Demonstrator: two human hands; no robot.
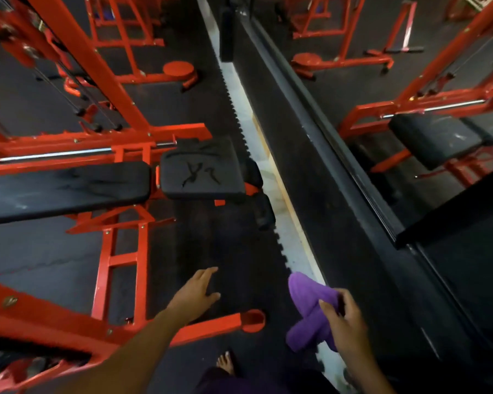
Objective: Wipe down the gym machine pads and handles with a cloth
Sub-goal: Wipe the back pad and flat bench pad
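Dark rubber flooring (211,237) covers the gym, with a mirror wall (410,137) running along the right side. An orange-framed machine (120,251) stands at left, carrying a long black bench pad (66,189) and, just beside it, a cracked black seat pad (202,169). The left hand (195,294) is extended forward above the floor, fingers straight and apart, holding nothing. The right hand (345,322) has its grip clamped on a purple cloth (308,308), fingers and thumb pinching the bunched fabric. The cloth hangs well apart from both pads, near the mirror base. A bare foot (225,362) is visible below.
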